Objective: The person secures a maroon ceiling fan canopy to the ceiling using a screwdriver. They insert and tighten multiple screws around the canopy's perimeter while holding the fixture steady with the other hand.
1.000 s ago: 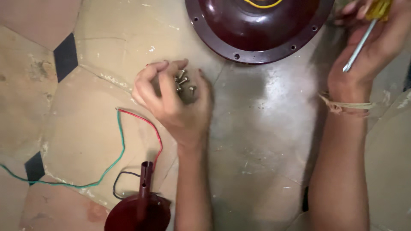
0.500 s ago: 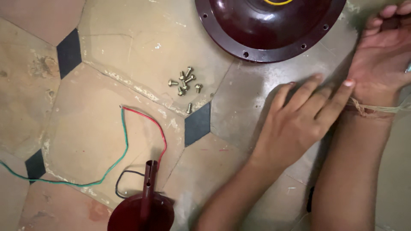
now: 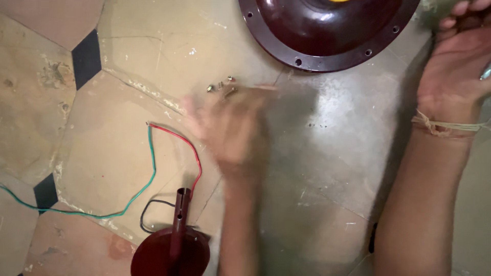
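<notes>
Left hand (image 3: 230,130) is heavily motion-blurred, palm down over the floor, fingers pointing up-left toward a small pile of screws (image 3: 221,88). Too smeared to tell if it's clenched, loose or holding anything; fingertips sit just below the screws, contact unclear. Only a few screws show above the blur, lying on the floor near a tile seam, just below-left of the big dome.

Right hand (image 3: 458,71) is at the top right edge, back of hand to the camera, fingers curled closed around something; a sliver of shiny metal tool (image 3: 486,71) pokes out at the frame edge, so it's gripping that, the rest being out of view. A pale thread wristband (image 3: 445,127) is tied round the wrist. The forearm runs down to the bottom edge.

Dark maroon round fan motor cover (image 3: 327,46) lies at top centre, cut off by the frame, glossy, with small screw holes round its rim. It lies between the two hands, nearer the right one, touching neither.

Bottom left: maroon fan canopy with a short tube (image 3: 176,240) standing up from it. A red wire (image 3: 189,148) and green wire (image 3: 138,197) loop from it across the floor; a black wire (image 3: 148,212) curls just beside the tube.

Floor (image 3: 102,168) is worn beige hexagonal tiles with small dark diamond insets (image 3: 86,57); a grey cement patch lies under the hands.
</notes>
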